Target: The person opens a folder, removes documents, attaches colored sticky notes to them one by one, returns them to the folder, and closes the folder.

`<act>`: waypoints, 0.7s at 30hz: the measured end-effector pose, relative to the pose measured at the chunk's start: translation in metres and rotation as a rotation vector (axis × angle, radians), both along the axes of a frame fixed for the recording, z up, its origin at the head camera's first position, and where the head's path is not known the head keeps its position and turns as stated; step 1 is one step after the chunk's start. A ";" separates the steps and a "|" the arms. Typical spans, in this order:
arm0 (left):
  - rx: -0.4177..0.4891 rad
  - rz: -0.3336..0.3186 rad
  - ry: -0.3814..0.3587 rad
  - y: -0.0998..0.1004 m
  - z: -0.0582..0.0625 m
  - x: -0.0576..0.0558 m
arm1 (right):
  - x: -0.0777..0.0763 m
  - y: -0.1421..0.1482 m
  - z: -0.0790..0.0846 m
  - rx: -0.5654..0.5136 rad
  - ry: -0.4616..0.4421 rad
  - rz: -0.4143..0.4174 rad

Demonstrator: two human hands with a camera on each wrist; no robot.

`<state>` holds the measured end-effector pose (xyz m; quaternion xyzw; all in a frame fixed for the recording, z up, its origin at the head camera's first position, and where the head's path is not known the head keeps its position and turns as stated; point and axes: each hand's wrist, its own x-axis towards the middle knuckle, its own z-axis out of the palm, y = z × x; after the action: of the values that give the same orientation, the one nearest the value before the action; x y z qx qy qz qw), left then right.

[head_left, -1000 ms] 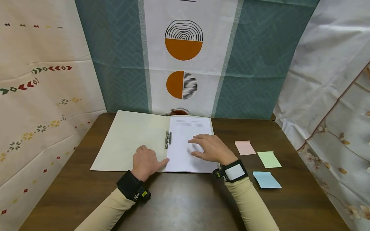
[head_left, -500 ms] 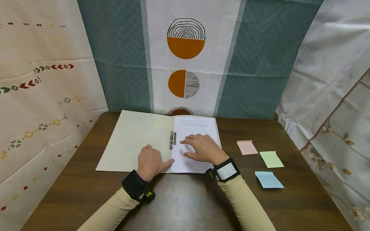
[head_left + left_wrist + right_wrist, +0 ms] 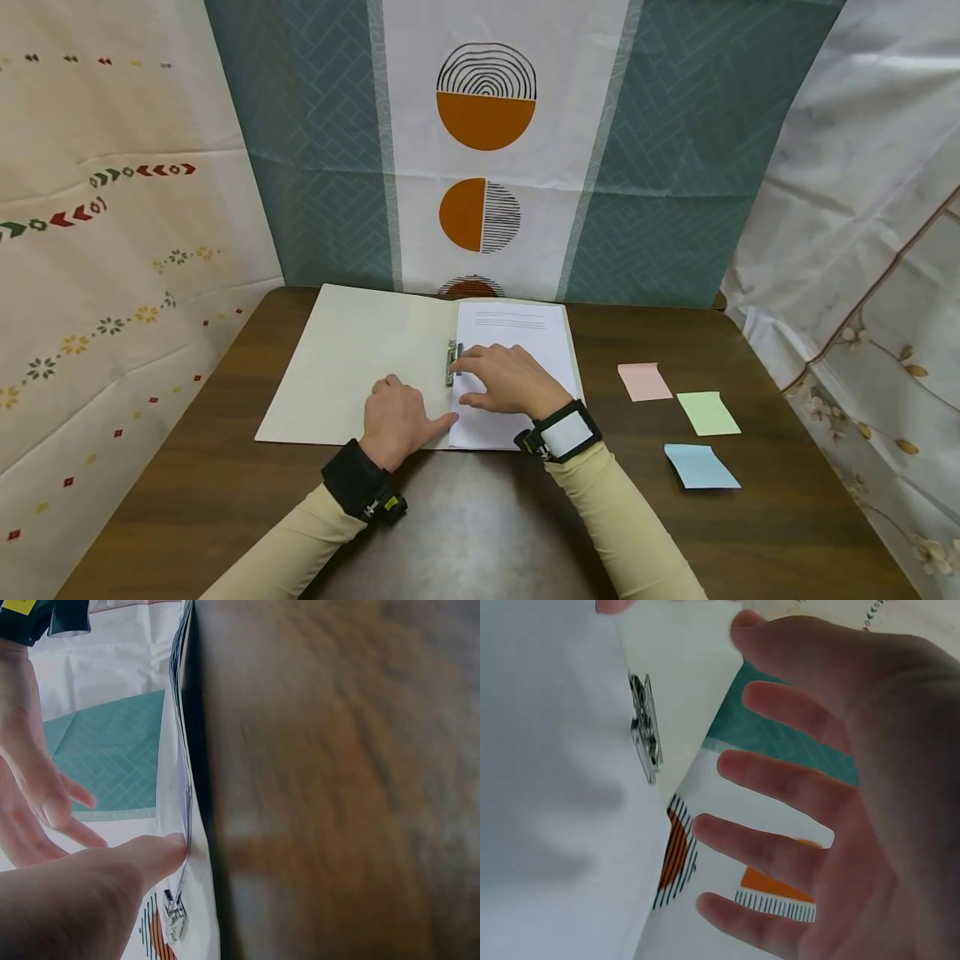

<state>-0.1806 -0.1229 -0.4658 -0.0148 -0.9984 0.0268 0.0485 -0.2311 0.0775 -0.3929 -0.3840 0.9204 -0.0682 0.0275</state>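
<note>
A pale cream folder (image 3: 352,367) lies spread on the table, with a stack of white paper (image 3: 555,342) on its right side. Short printed lines cross the top sheet. At the fold sits a metal clip (image 3: 450,367), also visible in the right wrist view as a silver clip (image 3: 646,731). My left hand (image 3: 397,423) rests on the near edge of the left cover, its thumb (image 3: 161,853) touching the paper's lower left corner. Above the sheets, my right hand (image 3: 513,379) hovers with fingers spread and holds nothing; its fingertips are near the clip.
Right of the folder lie three sticky notes: pink (image 3: 645,382), green (image 3: 708,413) and blue (image 3: 702,467). The brown wooden table (image 3: 465,533) backs onto a teal and white patterned cloth (image 3: 660,192). Light cloths hang on both sides.
My right hand has moved left over the paper, toward the metal clip. The left hand keeps its place on the folder; the whole view has shifted slightly.
</note>
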 end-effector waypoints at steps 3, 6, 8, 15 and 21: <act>-0.007 0.001 -0.001 0.000 0.001 0.000 | -0.002 -0.008 -0.001 0.013 -0.035 0.004; -0.001 -0.002 0.003 0.001 0.001 0.000 | -0.005 -0.014 -0.003 0.020 -0.055 0.003; 0.007 -0.002 0.005 0.002 0.001 0.000 | -0.007 -0.017 -0.004 0.030 -0.063 0.003; -0.026 -0.017 0.051 0.003 0.000 0.001 | -0.018 -0.026 -0.004 0.061 -0.070 -0.015; -0.003 -0.027 0.038 0.005 0.001 0.003 | -0.023 -0.031 -0.005 0.065 -0.076 -0.029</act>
<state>-0.1774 -0.1181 -0.4644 -0.0275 -0.9969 0.0278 0.0678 -0.2540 0.0468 -0.3979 -0.3667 0.9259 -0.0535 0.0739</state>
